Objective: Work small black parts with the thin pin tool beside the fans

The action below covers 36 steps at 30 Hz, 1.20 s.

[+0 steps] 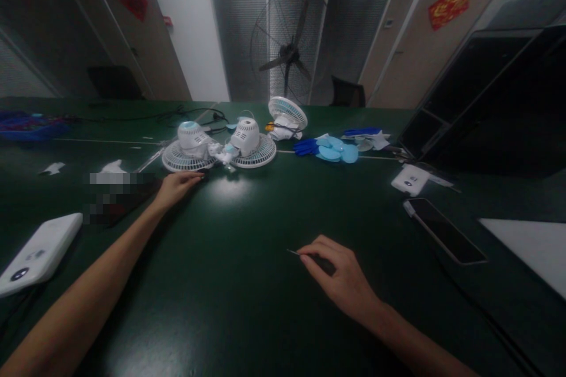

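Observation:
My right hand (338,274) is above the middle of the green table (247,306), closed around a small screwdriver (325,263). Its thin metal tip (292,251) points left, and the dark handle lies partly hidden under my fingers. My left hand (179,187) reaches forward to the table, fingers pressed together; whatever is at its fingertips is too small to make out. Just beyond it a small white fan (190,144) lies face down on its grille. Beside that is a second white fan (247,144), also grille down.
Farther back a third fan (287,115) is tilted. Blue fan blades (333,148) lie to its right. A phone (444,230) and a white device (410,179) are on the right, near a dark monitor (486,100). A white power bank (42,250) is at left.

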Each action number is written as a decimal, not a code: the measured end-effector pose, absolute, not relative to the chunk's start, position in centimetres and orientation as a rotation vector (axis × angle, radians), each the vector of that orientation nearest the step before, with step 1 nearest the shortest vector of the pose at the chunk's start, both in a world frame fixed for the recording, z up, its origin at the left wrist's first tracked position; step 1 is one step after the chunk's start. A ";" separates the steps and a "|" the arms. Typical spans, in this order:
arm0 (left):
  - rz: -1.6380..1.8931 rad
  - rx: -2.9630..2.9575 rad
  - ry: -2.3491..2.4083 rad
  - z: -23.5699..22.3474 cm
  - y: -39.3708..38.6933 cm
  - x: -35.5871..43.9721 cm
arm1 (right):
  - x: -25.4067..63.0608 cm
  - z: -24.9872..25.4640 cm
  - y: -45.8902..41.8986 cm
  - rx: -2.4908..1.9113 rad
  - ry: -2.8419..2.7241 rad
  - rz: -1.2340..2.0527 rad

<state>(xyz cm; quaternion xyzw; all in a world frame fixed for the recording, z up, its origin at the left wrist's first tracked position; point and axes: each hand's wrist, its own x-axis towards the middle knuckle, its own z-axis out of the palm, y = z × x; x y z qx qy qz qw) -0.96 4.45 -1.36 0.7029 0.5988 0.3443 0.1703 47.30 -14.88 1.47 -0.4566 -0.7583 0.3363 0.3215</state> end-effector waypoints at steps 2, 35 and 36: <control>0.930 1.982 1.751 -1.2 4.4 -0.9 | 47.3 1.4 -14.9 -1.201 -1.984 0.887; 0.490 2.321 0.601 1.1 -9.8 22.3 | 48.0 1.5 -15.2 -1.138 -2.053 0.826; 0.490 2.327 0.603 1.1 -9.8 22.3 | 47.8 1.5 -15.2 -1.117 -2.022 0.844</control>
